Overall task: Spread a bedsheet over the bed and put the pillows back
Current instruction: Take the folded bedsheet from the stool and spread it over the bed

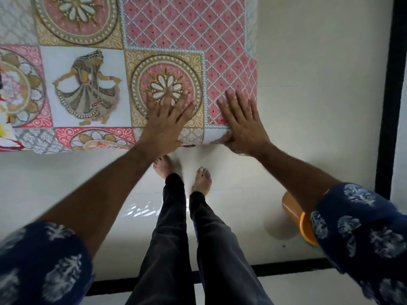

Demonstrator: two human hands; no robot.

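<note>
A: In the head view, where does the sheet lie?

B: The pink, gold and white patchwork-printed cotton bedsheet covers the bed under both palms. It runs away past the fingertips to the top of the frame, and its near edge hangs just behind the heels of the hands.

A: And the hands?

B: The person's left hand lies flat on a round flower medallion, fingers straight and splayed, grasping nothing. The right hand lies flat just beside it on the pink diamond lattice at the bed's corner, fingers straight and close together, also grasping nothing. Its thumb side sits at the sheet's edge (whether the thumb catches the fabric there cannot be told).

A: So which step is this?

B: It looks like smoothing the spread sheet at this corner; the cloth beyond the fingertips appears flat.

A: Pillows?

B: None are in view, so that part seems not yet done. The next move likely calls for pressing outward from the fingers toward the corner, then tucking or straightening the hanging edge below the wrists, before fetching pillows.

A: Anything else nearby?

B: An orange plastic stool stands on the pale tiled floor, behind the right forearm, well apart from the fingers.
</note>
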